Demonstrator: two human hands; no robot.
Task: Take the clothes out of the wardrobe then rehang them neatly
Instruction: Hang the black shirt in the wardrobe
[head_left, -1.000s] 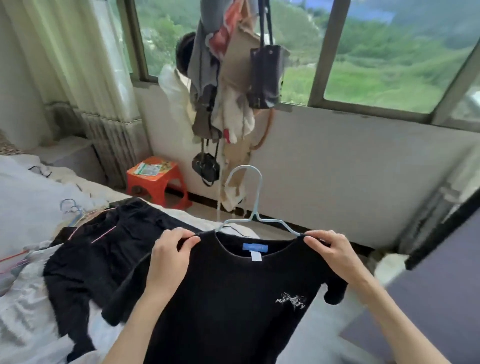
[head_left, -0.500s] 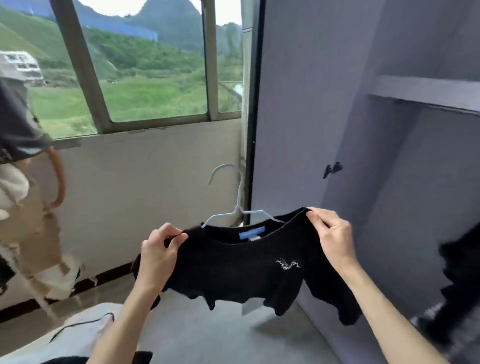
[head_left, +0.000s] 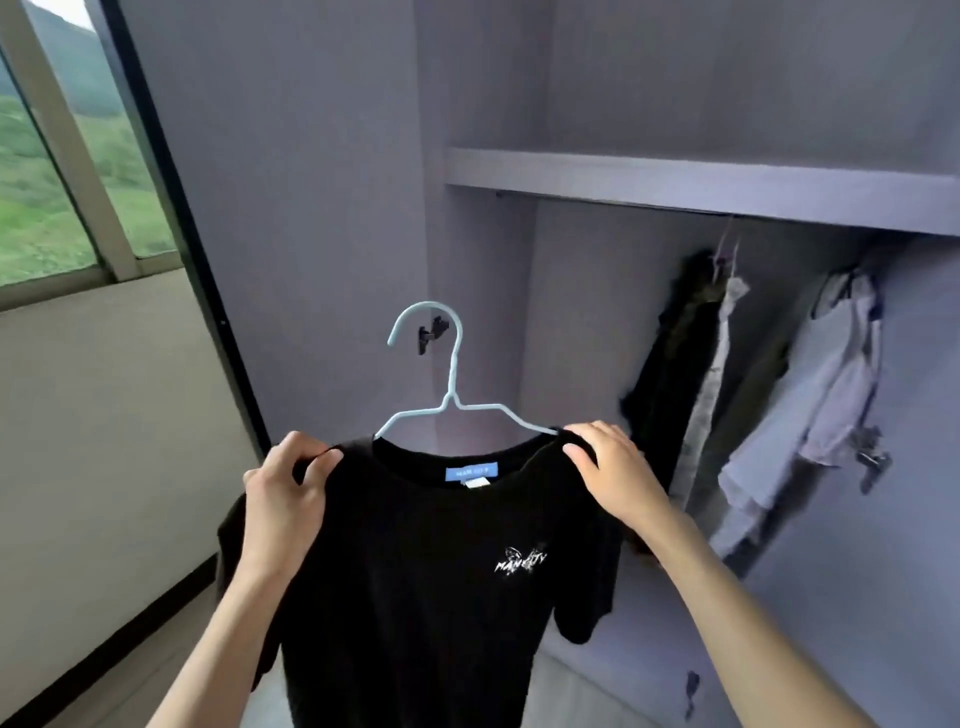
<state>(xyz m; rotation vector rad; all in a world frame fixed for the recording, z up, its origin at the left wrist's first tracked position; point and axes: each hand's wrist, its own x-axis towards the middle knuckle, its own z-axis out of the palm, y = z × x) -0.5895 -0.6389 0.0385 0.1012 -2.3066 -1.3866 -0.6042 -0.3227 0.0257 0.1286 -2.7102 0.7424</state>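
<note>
**Black T-shirt held up on a hanger at the open wardrobe**

Head view: the left hand pinches one shoulder of a black T-shirt, fingers curled over the cloth. The right hand grips the other shoulder the same way. The shirt hangs on a pale blue hanger, its hook upright and free, in front of the open wardrobe. Below the shelf, dark clothes and a light garment hang to the right, well apart from the shirt. A window lies at the left.
</note>
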